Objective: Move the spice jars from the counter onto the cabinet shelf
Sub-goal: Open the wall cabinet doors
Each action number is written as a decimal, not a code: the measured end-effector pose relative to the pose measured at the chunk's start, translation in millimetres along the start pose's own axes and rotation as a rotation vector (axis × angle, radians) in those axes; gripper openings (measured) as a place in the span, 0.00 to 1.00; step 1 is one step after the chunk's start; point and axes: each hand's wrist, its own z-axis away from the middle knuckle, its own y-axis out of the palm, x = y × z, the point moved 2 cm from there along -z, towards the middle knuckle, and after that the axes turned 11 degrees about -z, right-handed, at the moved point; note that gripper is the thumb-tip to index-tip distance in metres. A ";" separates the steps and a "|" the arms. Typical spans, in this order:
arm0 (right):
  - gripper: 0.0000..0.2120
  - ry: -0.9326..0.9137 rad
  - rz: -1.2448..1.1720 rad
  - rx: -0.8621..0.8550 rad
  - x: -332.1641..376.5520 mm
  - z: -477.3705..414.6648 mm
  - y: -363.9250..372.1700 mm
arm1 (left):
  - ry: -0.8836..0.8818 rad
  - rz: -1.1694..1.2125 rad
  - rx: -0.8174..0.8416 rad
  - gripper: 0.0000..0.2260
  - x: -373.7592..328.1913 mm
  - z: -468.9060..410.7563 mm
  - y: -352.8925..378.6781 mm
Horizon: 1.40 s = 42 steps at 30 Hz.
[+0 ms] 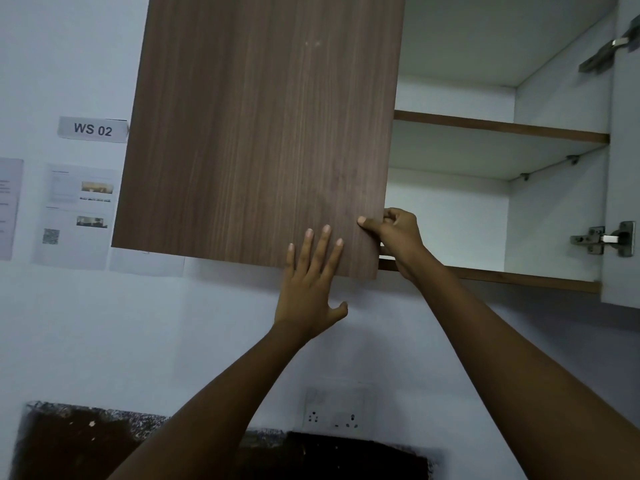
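Observation:
A wall cabinet fills the upper part of the head view. Its left door point(256, 126), brown wood grain, covers the left half. My right hand point(394, 237) grips that door's right edge near the bottom corner, thumb on the front and fingers curled behind. My left hand point(311, 282) lies flat against the door's lower front with straight fingers. The right half of the cabinet stands open and shows a middle shelf point(498, 128) and a bottom shelf point(519, 277), both bare where visible. No spice jars are in sight.
The right door point(623, 168) is swung open at the far right, with metal hinges point(604, 239) on it. A dark speckled counter point(86, 441) runs along the bottom. A wall socket plate point(334, 415) sits above it. Papers and a "WS 02" label point(92, 129) hang on the left wall.

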 end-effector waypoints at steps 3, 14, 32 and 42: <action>0.15 0.007 0.003 -0.002 10.9 12.9 0.5 | 0.000 0.023 -0.006 0.48 2.1 8.0 -16.2; 0.12 -0.085 0.112 -0.035 53.6 62.7 10.9 | -0.027 0.081 0.052 0.39 10.9 31.7 -74.5; 0.18 -0.219 0.376 -0.176 136.6 161.3 64.6 | -0.331 0.552 -0.026 0.44 36.1 77.2 -192.8; 0.14 -0.339 0.384 -0.189 178.3 218.8 124.3 | -0.318 0.691 -0.109 0.37 95.2 113.5 -244.8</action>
